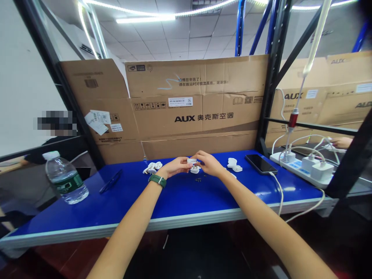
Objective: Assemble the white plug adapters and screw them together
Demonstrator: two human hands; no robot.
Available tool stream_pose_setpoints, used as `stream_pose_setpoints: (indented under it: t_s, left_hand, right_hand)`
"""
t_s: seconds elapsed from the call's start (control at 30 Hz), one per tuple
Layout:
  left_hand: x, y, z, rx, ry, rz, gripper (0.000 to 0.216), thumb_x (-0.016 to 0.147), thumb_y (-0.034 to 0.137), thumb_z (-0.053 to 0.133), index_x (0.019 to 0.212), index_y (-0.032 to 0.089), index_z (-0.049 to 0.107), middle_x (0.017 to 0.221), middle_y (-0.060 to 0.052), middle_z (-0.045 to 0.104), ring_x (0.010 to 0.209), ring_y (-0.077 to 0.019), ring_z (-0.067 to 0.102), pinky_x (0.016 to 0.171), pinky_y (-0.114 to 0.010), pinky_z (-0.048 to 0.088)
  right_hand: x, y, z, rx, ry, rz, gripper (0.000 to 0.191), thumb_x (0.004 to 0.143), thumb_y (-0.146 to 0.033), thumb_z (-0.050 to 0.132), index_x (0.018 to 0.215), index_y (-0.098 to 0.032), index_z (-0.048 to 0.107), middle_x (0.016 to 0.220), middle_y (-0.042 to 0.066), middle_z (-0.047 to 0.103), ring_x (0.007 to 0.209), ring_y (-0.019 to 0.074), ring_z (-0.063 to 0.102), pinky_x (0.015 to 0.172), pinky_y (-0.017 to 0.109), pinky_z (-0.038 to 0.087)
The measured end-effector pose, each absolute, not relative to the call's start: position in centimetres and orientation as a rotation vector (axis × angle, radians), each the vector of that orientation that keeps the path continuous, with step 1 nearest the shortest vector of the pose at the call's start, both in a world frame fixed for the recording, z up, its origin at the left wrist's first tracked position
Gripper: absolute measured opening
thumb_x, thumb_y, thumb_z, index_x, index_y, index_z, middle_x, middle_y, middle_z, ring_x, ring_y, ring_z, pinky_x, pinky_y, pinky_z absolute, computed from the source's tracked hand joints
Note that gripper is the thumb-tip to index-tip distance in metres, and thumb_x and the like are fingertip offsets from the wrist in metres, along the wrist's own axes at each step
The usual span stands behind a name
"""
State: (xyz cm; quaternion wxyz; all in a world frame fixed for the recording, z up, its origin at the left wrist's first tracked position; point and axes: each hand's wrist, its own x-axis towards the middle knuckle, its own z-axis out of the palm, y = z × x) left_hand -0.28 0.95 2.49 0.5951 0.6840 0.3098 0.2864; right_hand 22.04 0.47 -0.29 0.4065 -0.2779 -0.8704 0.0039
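Observation:
Both my hands meet over the middle of the blue table (180,197). My left hand (174,166), with a green watch on its wrist, pinches a small white plastic part (192,162). My right hand (207,162) grips the same white part from the other side, fingers curled round it. A second white piece (195,169) lies just below the hands; whether it touches them I cannot tell. A few tiny dark screws (198,179) lie on the table below the hands.
More white plastic parts lie left (152,167) and right (234,164) of the hands. A phone (260,163) charges beside a white power strip (302,168). A water bottle (65,179) and dark pen (110,181) sit at the left. Cardboard (197,112) walls the back. Another person's hand (341,142) is at far right.

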Motion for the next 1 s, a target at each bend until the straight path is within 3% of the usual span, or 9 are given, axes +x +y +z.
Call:
stream_pose_setpoints:
  t_s: [0.4,0.57,0.77,1.0]
  left_hand:
    - [-0.5,1.4,2.3,1.68,0.739,0.727,0.052,0.068,0.035,0.087,0.111,0.011,0.071,0.106,-0.012,0.073,0.093,-0.0195,0.065,0.078,-0.028,0.046]
    - [-0.5,1.8,2.1,1.69,0.739,0.719,0.053,0.065,0.034,0.089,0.11,0.01,0.072,0.102,-0.011,0.073,0.09,-0.0185,0.065,0.079,-0.028,0.045]
    - [-0.5,1.7,2.2,1.718,0.759,0.729,0.056,0.066,0.036,0.088,0.113,0.01,0.071,0.097,-0.009,0.072,0.086,-0.0167,0.063,0.076,-0.026,0.044]
    - [-0.4,1.9,2.1,1.75,0.722,0.741,0.054,0.068,0.038,0.087,0.112,0.01,0.07,0.096,-0.009,0.071,0.085,-0.0167,0.062,0.074,-0.026,0.043]
  right_hand:
    - [22.1,0.1,0.0,-0.613,-2.174,0.07,0.033,0.093,-0.032,0.065,0.125,-0.023,0.068,0.113,0.012,0.067,0.105,0.0235,0.064,0.093,0.037,0.051]
    - [22.0,0.5,-0.2,-0.609,-2.131,0.115,0.032,0.093,-0.034,0.065,0.122,-0.023,0.071,0.108,0.011,0.071,0.099,0.0223,0.067,0.087,0.034,0.051]
    - [21.9,0.7,-0.1,-0.668,-2.023,0.235,0.027,0.089,-0.037,0.069,0.109,-0.02,0.076,0.097,0.008,0.073,0.084,0.0185,0.066,0.07,0.027,0.048]
    - [21.8,0.5,0.1,-0.691,-1.981,0.266,0.028,0.087,-0.04,0.071,0.103,-0.019,0.077,0.096,0.009,0.073,0.083,0.0187,0.065,0.065,0.026,0.046]
